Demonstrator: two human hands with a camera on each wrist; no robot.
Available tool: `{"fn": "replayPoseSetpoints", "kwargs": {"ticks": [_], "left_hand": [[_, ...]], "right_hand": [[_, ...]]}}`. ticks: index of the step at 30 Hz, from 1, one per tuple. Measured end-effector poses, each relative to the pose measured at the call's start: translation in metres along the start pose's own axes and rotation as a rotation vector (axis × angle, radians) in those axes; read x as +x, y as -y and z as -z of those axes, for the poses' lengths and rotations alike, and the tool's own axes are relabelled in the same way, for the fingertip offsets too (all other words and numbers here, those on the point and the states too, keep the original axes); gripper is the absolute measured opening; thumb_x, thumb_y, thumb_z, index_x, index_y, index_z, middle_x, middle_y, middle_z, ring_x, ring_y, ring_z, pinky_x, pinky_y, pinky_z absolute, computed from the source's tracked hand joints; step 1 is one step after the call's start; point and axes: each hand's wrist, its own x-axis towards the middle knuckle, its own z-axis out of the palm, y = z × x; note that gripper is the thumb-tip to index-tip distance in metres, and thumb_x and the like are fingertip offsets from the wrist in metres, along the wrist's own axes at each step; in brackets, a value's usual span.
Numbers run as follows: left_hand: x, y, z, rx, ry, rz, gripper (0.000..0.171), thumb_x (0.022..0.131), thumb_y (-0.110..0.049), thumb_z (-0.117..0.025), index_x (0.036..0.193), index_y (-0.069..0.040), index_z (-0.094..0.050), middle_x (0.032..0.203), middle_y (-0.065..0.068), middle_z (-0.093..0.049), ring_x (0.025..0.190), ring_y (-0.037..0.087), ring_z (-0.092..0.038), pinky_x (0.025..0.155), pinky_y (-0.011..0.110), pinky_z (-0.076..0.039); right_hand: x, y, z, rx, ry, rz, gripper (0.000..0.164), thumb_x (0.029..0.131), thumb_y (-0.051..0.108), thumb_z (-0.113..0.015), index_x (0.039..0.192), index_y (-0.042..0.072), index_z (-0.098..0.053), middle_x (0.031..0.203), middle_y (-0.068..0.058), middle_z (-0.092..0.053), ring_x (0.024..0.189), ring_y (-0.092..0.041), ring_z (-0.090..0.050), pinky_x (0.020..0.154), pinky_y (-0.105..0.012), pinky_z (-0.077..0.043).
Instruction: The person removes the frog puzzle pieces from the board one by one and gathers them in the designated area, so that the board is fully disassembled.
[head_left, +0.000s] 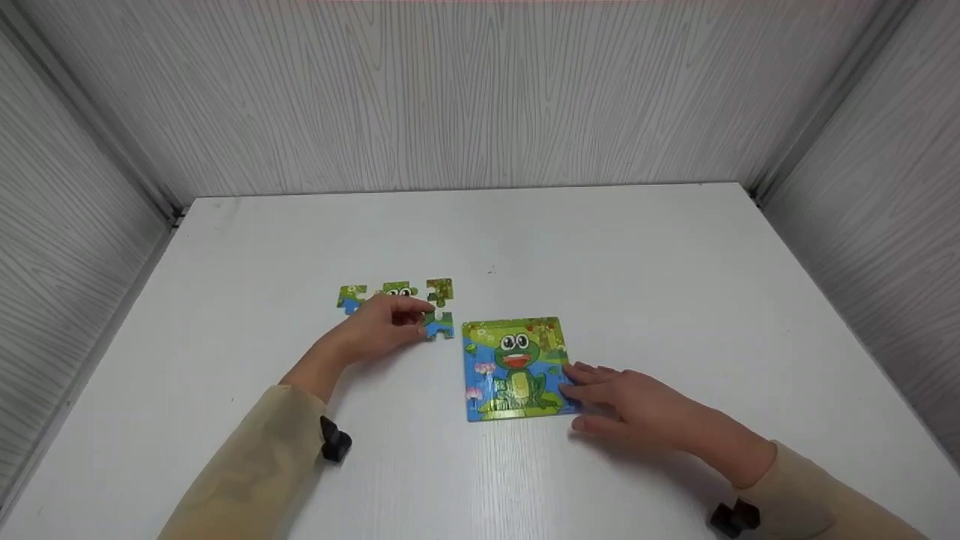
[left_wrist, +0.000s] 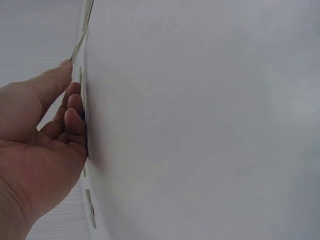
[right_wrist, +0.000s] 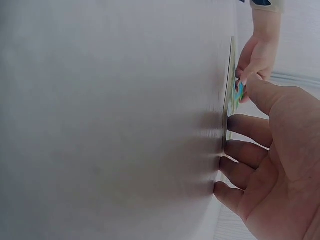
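Note:
In the head view, my left hand point(head_left: 382, 326) pinches a green and blue jigsaw piece point(head_left: 440, 325) between thumb and fingers. The same jigsaw piece point(right_wrist: 240, 90) looks tilted up from the table in the right wrist view. Right of it lies a square frog puzzle board point(head_left: 517, 367), flat on the table. My right hand point(head_left: 637, 405) touches the board's right edge with its fingers spread and nearly straight. Beyond the left hand lie a corner piece point(head_left: 440, 289), a piece with the frog's eyes point(head_left: 397, 288), partly hidden by the hand, and another piece point(head_left: 350, 296).
The white table point(head_left: 600, 255) carries the puzzle board and loose pieces. Pale wood-grain panels stand at the back point(head_left: 480, 97), left point(head_left: 67, 210) and right point(head_left: 862, 202). Small black devices sit on both wrists.

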Motion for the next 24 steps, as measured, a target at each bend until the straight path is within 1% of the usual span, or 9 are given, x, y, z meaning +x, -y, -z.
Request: {"fn": "replayPoseSetpoints", "kwargs": {"ticks": [5,9,14,17,20,24], "left_hand": [[0.0013,0.0009,-0.0002,0.019,0.004,0.001,0.040,0.103,-0.023,-0.073,0.142,-0.021,-0.070,0.120,0.005,-0.064,0.110,0.026,-0.053,0.099,0.041,-0.047],[0.0019,0.0014,-0.0004,0.023,0.006,0.013,0.039,0.103,-0.024,-0.073,0.142,-0.023,-0.069,0.121,0.004,-0.063,0.112,0.027,-0.053,0.100,0.041,-0.047],[0.0005,0.0001,-0.0011,0.035,0.009,0.012,0.040,0.104,-0.023,-0.071,0.143,-0.022,-0.068,0.122,0.005,-0.061,0.112,0.027,-0.052,0.099,0.042,-0.046],[-0.0003,-0.0005,-0.0014,0.036,0.010,0.017,0.041,0.104,-0.023,-0.070,0.145,-0.020,-0.067,0.124,0.006,-0.061,0.114,0.027,-0.052,0.101,0.043,-0.046],[-0.0003,-0.0007,-0.0019,0.034,0.011,0.025,0.042,0.105,-0.022,-0.070,0.147,-0.020,-0.066,0.128,0.006,-0.061,0.116,0.027,-0.052,0.105,0.044,-0.046],[-0.0003,-0.0004,-0.0019,0.031,0.008,0.023,0.042,0.105,-0.021,-0.069,0.147,-0.020,-0.066,0.132,0.005,-0.062,0.118,0.027,-0.052,0.109,0.045,-0.045]], "right_hand": [[0.0015,0.0010,0.0010,-0.006,0.014,-0.028,0.066,0.103,0.058,-0.061,0.154,0.015,-0.057,0.166,-0.002,-0.041,0.155,-0.026,-0.036,0.117,-0.054,-0.038],[0.0020,0.0002,0.0007,-0.014,0.017,-0.025,0.066,0.103,0.058,-0.062,0.154,0.015,-0.057,0.166,-0.002,-0.041,0.155,-0.027,-0.036,0.117,-0.054,-0.038],[0.0018,0.0009,0.0005,-0.011,0.026,-0.039,0.068,0.103,0.061,-0.060,0.154,0.016,-0.057,0.166,-0.001,-0.041,0.155,-0.027,-0.035,0.118,-0.054,-0.038],[0.0016,0.0013,0.0006,-0.010,0.029,-0.046,0.070,0.102,0.062,-0.060,0.155,0.017,-0.057,0.167,0.000,-0.040,0.156,-0.026,-0.034,0.118,-0.054,-0.038],[0.0013,0.0009,0.0003,-0.010,0.025,-0.039,0.070,0.102,0.063,-0.059,0.154,0.016,-0.057,0.167,-0.001,-0.041,0.155,-0.027,-0.035,0.118,-0.055,-0.038],[0.0011,0.0005,0.0001,-0.015,0.010,-0.001,0.069,0.104,0.061,-0.058,0.153,0.012,-0.057,0.166,-0.005,-0.042,0.154,-0.030,-0.037,0.117,-0.057,-0.038]]}}
